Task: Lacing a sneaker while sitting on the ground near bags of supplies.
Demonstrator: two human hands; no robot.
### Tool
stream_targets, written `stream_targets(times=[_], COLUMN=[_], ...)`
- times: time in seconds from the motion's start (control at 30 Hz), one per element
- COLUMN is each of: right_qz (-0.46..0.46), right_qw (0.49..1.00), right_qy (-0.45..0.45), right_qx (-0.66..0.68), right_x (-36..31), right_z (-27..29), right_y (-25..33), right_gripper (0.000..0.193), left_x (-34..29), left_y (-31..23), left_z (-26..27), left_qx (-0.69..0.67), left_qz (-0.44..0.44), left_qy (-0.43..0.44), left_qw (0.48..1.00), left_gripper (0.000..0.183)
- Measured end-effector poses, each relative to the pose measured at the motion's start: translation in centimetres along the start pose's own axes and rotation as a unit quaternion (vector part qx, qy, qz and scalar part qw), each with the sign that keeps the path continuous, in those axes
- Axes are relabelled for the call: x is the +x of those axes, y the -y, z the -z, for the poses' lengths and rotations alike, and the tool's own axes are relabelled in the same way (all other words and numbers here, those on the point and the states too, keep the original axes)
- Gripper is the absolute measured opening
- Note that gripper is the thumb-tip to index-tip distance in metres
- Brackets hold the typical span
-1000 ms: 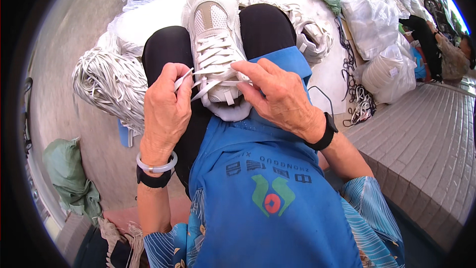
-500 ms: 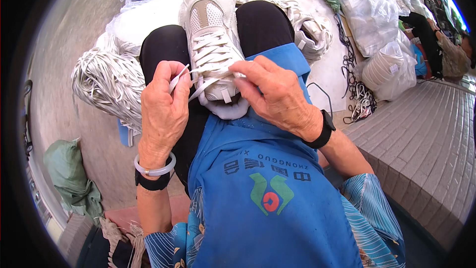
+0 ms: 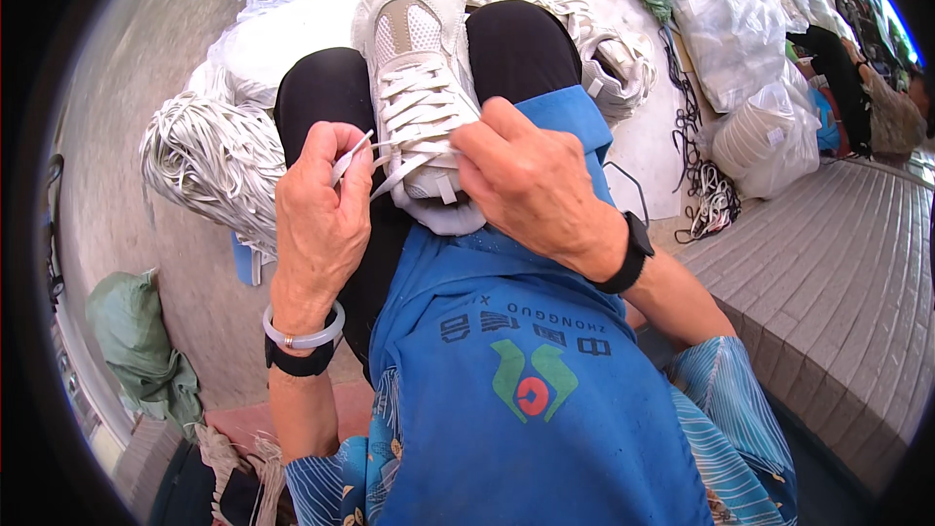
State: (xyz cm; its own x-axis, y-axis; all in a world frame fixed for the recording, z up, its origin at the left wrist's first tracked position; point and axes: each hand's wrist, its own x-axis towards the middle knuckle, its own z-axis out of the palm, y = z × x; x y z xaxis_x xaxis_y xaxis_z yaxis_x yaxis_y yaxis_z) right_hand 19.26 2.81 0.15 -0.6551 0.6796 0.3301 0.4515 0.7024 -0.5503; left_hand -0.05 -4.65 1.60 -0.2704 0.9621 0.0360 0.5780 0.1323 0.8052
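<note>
A white sneaker (image 3: 414,29) with beige and grey panels lies between my knees, its toe pointing away from me. White laces (image 3: 419,102) criss-cross down its tongue. My left hand (image 3: 321,205) pinches a white shoelace (image 3: 341,168) between thumb and forefinger, just left of the shoe's ankle opening, the lace tip sticking up. Closed at the right side of the opening, by the upper eyelets, is my right hand (image 3: 541,190); its fingers hide whatever they grip. The padded heel collar (image 3: 450,219) rests against my blue apron (image 3: 516,331).
To the left hangs a thick bundle of white laces (image 3: 209,161). Another sneaker (image 3: 618,73) sits beyond my right knee, near dark cords (image 3: 687,127) and clear plastic bags (image 3: 726,39). A green sack (image 3: 141,346) stands at lower left; another person (image 3: 857,88) is at far right.
My right hand has turned and curled in more closely at the shoe's right eyelets, its knuckles rising. The left hand keeps its pinch almost unmoved.
</note>
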Motion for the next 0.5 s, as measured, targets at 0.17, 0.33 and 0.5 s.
stream_targets(times=[0.17,0.33,0.5], right_qz=[0.001,-0.011,-0.027], right_qw=[1.0,0.999,0.999], right_qy=[-0.002,-0.002,0.0], right_qx=[0.02,0.033,0.033], right_x=[-1.2,-1.1,-1.1], right_z=[1.0,1.0,0.9], right_y=[-0.9,-1.0,-1.7], right_gripper=[0.014,0.016,0.018], left_x=[-0.7,-0.3,-0.1], left_y=[1.2,1.7,1.8], left_z=[0.1,-0.4,-0.8], left_qx=[0.061,0.052,0.057], left_qz=[0.003,0.019,0.019], left_qy=[0.03,0.028,0.013], left_qw=[0.998,0.998,0.998], left_gripper=[0.007,0.007,0.006])
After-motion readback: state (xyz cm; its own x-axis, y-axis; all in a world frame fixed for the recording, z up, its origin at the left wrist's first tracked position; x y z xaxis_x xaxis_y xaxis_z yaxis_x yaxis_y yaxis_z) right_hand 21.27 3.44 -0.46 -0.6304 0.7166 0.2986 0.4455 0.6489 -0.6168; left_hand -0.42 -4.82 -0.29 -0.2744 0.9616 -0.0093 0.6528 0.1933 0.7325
